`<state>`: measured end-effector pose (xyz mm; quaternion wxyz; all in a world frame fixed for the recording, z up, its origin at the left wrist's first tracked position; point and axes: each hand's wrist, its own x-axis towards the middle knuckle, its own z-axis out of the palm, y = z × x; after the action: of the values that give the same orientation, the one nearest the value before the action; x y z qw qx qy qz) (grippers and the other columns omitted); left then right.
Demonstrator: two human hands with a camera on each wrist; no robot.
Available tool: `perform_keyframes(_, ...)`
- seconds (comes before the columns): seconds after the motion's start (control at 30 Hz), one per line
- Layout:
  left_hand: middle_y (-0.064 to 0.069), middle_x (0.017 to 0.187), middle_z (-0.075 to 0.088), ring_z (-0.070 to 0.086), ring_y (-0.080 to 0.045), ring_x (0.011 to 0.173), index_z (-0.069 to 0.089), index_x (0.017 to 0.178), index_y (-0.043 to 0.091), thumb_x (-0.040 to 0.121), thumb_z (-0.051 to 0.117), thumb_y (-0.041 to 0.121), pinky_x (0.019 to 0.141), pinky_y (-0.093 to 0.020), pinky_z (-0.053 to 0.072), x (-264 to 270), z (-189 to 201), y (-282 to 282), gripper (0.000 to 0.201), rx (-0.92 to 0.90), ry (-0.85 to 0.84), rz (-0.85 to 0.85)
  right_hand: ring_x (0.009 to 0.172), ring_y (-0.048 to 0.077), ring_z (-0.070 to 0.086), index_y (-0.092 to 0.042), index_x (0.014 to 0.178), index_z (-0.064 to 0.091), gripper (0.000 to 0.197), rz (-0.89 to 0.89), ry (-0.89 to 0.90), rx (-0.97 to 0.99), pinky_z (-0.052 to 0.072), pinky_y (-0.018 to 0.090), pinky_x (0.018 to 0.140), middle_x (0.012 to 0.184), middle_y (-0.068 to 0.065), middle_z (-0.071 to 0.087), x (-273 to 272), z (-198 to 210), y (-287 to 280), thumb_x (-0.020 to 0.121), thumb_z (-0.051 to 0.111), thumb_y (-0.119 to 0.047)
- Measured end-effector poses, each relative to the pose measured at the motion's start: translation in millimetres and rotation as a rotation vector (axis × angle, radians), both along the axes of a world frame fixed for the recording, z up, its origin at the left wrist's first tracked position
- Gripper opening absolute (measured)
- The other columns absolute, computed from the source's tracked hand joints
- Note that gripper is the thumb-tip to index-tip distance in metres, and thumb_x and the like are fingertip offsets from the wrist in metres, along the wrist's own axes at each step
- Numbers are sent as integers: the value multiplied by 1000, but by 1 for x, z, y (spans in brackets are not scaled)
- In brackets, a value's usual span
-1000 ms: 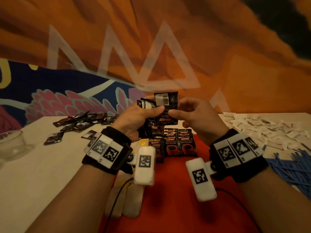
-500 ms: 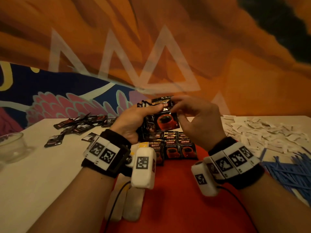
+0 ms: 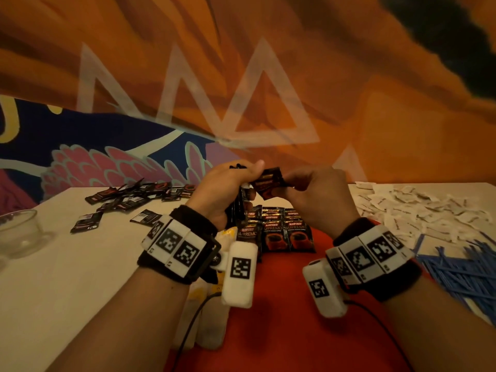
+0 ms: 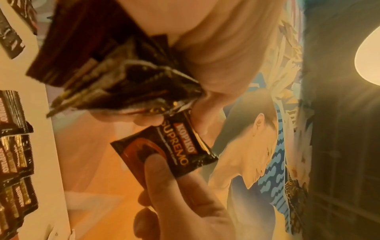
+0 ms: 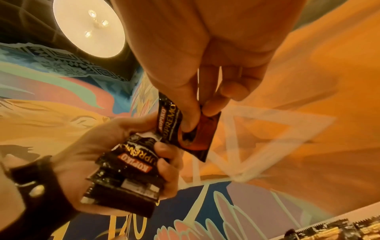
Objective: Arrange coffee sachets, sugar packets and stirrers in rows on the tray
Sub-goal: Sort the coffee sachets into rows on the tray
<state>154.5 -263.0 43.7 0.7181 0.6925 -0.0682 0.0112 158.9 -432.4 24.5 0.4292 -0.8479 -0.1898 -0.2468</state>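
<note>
Painted orange wall backs a pale table [image 3: 67, 264] bearing the red tray [image 3: 281, 304]. Left hand [image 3: 222, 189] grips a sachet bundle [image 5: 123, 175], apparently as stock for dealing. Right hand [image 3: 319, 194], raised above the laid rows [image 3: 276, 229], pinches one coffee sachet [image 4: 164, 151] between thumb and fingertips [image 5: 213, 107], front upward, probably for placement.

Both forearms bare, no sleeves. Left wrist band [image 3: 188, 226]: black fabric, carrying white blocks printed with black square-patterned markers. A white rounded box [image 3: 239, 275] with one such marker hangs from it; a thin black cable [image 3: 188, 328] runs from it. Metal snap stud [image 5: 36, 191] on the band. Right wrist band [image 3: 386, 267]: same black fabric, white marker blocks, white box [image 3: 323, 288].
</note>
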Motion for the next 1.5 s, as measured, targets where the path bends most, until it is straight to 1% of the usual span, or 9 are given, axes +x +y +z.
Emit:
perform_keyframes(0.13, -7, 66, 52, 50, -15, 48, 61, 87, 10, 96, 63, 33, 42, -23, 42, 3, -2, -3, 25, 20, 42, 53, 74, 5, 60, -35, 81, 78, 18, 2, 28, -24, 41, 10, 64, 66, -34, 63, 0, 1, 0, 83, 76, -17)
perform_keyframes(0.23, -4, 72, 53, 50, -15, 53, 61, 94, 11, 94, 63, 42, 45, -26, 43, 5, 1, 2, 31, -52, 44, 81, 68, -7, 57, -37, 81, 76, 17, 12, 169, -49, 36, 9, 58, 60, -34, 60, 3, 3, -4, 87, 73, -22)
perform_keyframes(0.33, 0, 75, 50, 48, -14, 57, 61, 96, 11, 94, 64, 41, 49, -28, 42, 5, 6, 10, 31, -158, 63, 73, 77, -3, 62, -28, 91, 76, 11, 42, 372, -41, 42, 17, 63, 76, -19, 68, 10, -3, -11, 89, 71, -18)
perform_keyframes(0.47, 1, 78, 51, 49, -12, 58, 61, 98, 13, 89, 69, 42, 50, -27, 43, 8, 8, 22, 30, -251, 107, 56, 60, 15, 57, -14, 65, 69, 21, -28, 631, -150, 43, 27, 58, 64, 2, 67, 23, -20, -18, 84, 77, -21)
perform_keyframes(0.63, 1, 81, 52, 51, -13, 64, 62, 97, 15, 87, 72, 43, 58, -30, 45, 10, 8, 33, 32, -307, 107, 44, 56, 11, 50, -9, 73, 71, 21, -72, 821, -279, 40, 26, 58, 63, 2, 65, 22, -34, -23, 87, 74, -24)
perform_keyframes(0.9, 1, 77, 50, 49, -13, 62, 60, 94, 15, 90, 68, 46, 59, -28, 43, 11, 9, 35, 32, -330, 128, 47, 67, 11, 58, -11, 80, 68, 17, -87, 826, -425, 46, 25, 67, 73, 0, 69, 17, -35, -2, 89, 71, -26)
perform_keyframes(1.07, 2, 78, 50, 50, -12, 62, 60, 96, 16, 90, 68, 46, 58, -27, 44, 12, 9, 38, 32, -340, 133, 45, 99, 23, 69, -7, 104, 64, 31, -154, 783, -457, 53, 37, 85, 99, 9, 75, 16, -32, 6, 85, 76, -28)
perform_keyframes(1.33, 1, 78, 50, 49, -13, 63, 56, 99, 16, 86, 73, 43, 61, -28, 45, 10, 9, 36, 35, -361, 159, 58, 99, 25, 71, -4, 108, 63, 34, -164, 776, -457, 55, 40, 88, 103, 12, 73, 18, -34, 8, 84, 77, -25)
perform_keyframes(1.5, 2, 79, 49, 49, -11, 62, 54, 96, 17, 87, 67, 15, 59, -26, 44, 9, 7, 37, 16, -362, 148, 17, 86, 22, 72, -8, 96, 63, 23, -144, 777, -423, 57, 35, 77, 90, 9, 74, 17, -32, 5, 86, 75, -25)
